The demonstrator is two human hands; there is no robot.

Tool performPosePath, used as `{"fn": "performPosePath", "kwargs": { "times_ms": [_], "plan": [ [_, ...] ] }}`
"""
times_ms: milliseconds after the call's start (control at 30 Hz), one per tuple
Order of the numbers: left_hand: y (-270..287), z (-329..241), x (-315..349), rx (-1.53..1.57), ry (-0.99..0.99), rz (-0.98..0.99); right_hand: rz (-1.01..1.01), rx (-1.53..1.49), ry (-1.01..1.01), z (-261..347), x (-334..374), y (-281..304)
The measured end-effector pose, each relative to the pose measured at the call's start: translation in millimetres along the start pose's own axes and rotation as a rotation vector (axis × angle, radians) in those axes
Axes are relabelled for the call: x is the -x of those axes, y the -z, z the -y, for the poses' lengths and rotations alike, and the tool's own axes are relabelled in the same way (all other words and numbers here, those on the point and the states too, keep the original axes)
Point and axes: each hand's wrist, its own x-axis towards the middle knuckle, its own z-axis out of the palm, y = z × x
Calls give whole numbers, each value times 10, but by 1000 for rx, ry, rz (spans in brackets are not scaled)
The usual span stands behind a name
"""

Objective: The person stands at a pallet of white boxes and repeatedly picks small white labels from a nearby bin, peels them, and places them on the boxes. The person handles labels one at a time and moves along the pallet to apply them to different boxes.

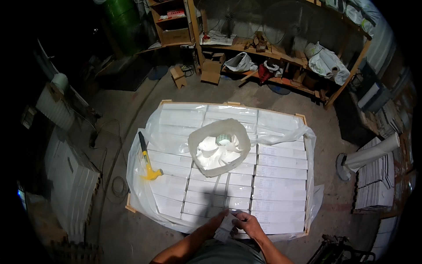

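Note:
Close to my body, at the near edge of a pallet stack of white boxes (pixel 281 189), my left hand (pixel 218 218) is closed on a small white paper slip (pixel 225 227). My right hand (pixel 248 223) meets it from the right, its fingers pinched at the slip's edge. Farther off on the stack stands a translucent plastic tub (pixel 196 157) filled with white paper pieces (pixel 215 155) and a greenish roll (pixel 223 139). To the left lies a yellow hammer (pixel 151 173) with a black handle. Clear plastic film (pixel 281 134) partly wraps the boxes.
Wooden shelving (pixel 281 55) with bags and cartons runs along the back. More stacked white boxes stand at left (pixel 70 185) and right (pixel 376 185). A large white roll (pixel 373 154) leans at right. A cable (pixel 118 187) lies coiled on the floor.

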Motion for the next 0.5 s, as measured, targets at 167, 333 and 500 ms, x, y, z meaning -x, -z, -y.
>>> {"fn": "performPosePath", "kwargs": {
  "times_ms": [167, 333, 500],
  "plan": [
    [-149, 41, 243, -23, -66, -49, -4, -59, 17, 61, 76, -70],
    [-107, -13, 335, -8, -119, 11, -144, 96, 147, 31, 72, -226],
    [59, -291, 524, -357, -181, 145, -466, 229, 221, 10, 59, -610]
  ]
}}
